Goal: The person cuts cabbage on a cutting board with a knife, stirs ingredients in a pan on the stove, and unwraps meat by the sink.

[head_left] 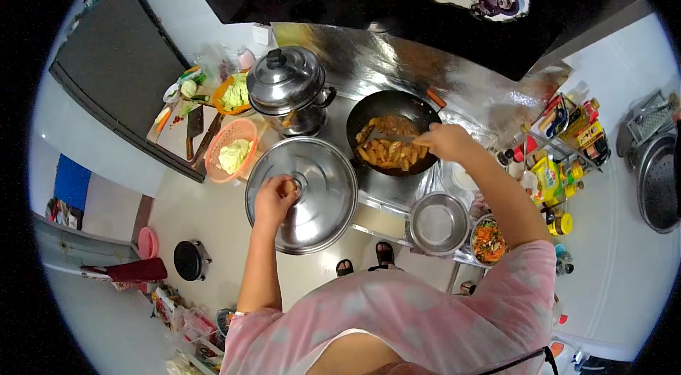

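Observation:
My left hand (275, 199) is closed around the knob of a large round metal lid (319, 208), which it holds left of the wok and nearer my body. At the wok's right side, my right hand (445, 142) grips the handle of a spatula (391, 137). The spatula's blade reaches into the dark wok (365, 107), among browned pieces of food (397, 153) in sauce. A wooden-tipped wok handle (436, 97) sticks out at the back right.
A lidded steamer pot (284, 84) stands left of the wok. Cabbage baskets (230, 150), a cleaver (194, 123) and a board lie farther left. On the right are a metal bowl (439, 223), a bowl of chopped vegetables (489, 241) and a bottle rack (567, 135). A range hood (397, 27) hangs above.

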A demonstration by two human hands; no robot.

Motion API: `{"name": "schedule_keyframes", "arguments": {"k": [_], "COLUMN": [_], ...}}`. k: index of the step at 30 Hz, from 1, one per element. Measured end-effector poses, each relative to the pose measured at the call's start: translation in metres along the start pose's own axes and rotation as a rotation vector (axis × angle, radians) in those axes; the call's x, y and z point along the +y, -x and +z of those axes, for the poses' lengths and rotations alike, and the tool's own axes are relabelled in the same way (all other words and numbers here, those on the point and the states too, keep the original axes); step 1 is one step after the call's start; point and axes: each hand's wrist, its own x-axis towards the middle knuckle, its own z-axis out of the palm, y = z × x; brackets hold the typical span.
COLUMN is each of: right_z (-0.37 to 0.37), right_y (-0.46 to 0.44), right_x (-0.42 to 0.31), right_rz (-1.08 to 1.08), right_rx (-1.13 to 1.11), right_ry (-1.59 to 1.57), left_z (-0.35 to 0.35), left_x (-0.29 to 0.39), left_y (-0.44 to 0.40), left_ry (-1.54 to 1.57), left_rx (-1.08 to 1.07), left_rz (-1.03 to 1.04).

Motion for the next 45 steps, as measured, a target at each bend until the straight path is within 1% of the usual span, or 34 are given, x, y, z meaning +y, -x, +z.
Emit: {"name": "schedule_keyframes", "arguments": {"k": [2, 3, 5, 8, 9, 12, 13, 16, 19, 22, 23, 25, 26, 28, 31, 34, 35, 36, 38, 40, 41, 43, 44, 45], "right_z": [0.002, 0.003, -0.002, -0.037, -0.053, -0.083, -0.078, -0.023, 0.023, 0.022, 0.013, -0.007, -0.037, -0.067, -0.044, -0.012, 0.042, 0.062, 0.075, 0.096, 0.101, 0.097, 0.096, 0.094], "right_y": [0.030, 0.045, 0.070, 0.101, 0.110, 0.119, 0.115, 0.089, 0.059, 0.046, 0.047, 0.044, 0.040, 0.031, 0.005, -0.003, -0.012, -0.008, -0.006, 0.000, 0.007, 0.020, 0.025, 0.032], "right_x": [-0.012, -0.017, -0.025, -0.042, -0.049, -0.055, -0.054, -0.060, -0.061, -0.049, -0.039, -0.007, -0.010, -0.013, 0.028, 0.067, 0.112, 0.114, 0.089, 0.076, 0.072, 0.063, 0.061, 0.058], "right_rz": [-0.036, -0.014, 0.032, 0.160, 0.198, 0.256, 0.227, 0.343, 0.369, 0.396, 0.365, 0.323, 0.367, 0.617, 0.817, 0.705, 0.665, 0.824, 0.729, 0.706, 0.652, 0.548, 0.498, 0.321], "right_rx": [0.041, 0.031, 0.014, -0.049, -0.018, -0.171, -0.227, -0.299, -0.072, 0.001, 0.038, -0.046, -0.155, -0.259, -0.268, -0.431, -0.462, -0.309, -0.235, -0.110, -0.040, 0.013, 0.041, 0.155], "right_ry": [0.050, 0.050, 0.055, 0.091, 0.059, -0.009, 0.013, 0.056, -0.061, -0.038, -0.063, -0.011, -0.035, -0.164, -0.327, -0.388, -0.499, -0.845, -0.828, -1.110, -1.074, -0.883, -0.784, -0.565], "left_z": [-0.005, -0.004, -0.004, -0.009, -0.010, -0.007, -0.005, -0.002, -0.004, -0.006, -0.007, -0.007, -0.007, -0.006, -0.008, -0.008, -0.009, -0.010, -0.012, -0.014, -0.014, -0.015, -0.014, -0.012], "left_x": [0.008, 0.008, 0.009, 0.014, 0.014, 0.007, 0.004, -0.004, -0.005, -0.007, -0.007, -0.008, -0.010, -0.012, -0.010, -0.014, -0.014, -0.013, -0.011, -0.006, -0.004, 0.000, -0.001, -0.003], "left_y": [-0.004, -0.007, -0.011, -0.016, -0.017, -0.019, -0.021, -0.021, -0.016, -0.013, -0.014, -0.009, -0.008, -0.011, -0.013, -0.012, -0.011, -0.010, -0.008, -0.008, -0.008, -0.008, -0.010, -0.012], "left_ry": [0.017, 0.069, 0.071, 0.062, 0.062, 0.071, 0.076, 0.106, 0.100, 0.055, 0.066, 0.091, 0.083, 0.064, 0.054, 0.057, 0.063, 0.068, 0.051, 0.015, -0.021, -0.091, -0.072, -0.051], "left_rx": [-0.002, -0.031, -0.015, -0.031, -0.037, -0.028, -0.014, -0.001, 0.001, 0.003, 0.011, 0.018, 0.011, 0.006, -0.001, 0.026, 0.026, 0.029, 0.026, 0.015, 0.023, 0.029, 0.022, 0.014], "left_rz": [0.026, -0.017, 0.021, 0.051, 0.052, 0.112, 0.141, 0.150, 0.156, 0.164, 0.165, 0.154, 0.153, 0.156, 0.150, 0.098, 0.094, 0.092, 0.073, 0.048, 0.066, 0.104, 0.100, 0.095]}}
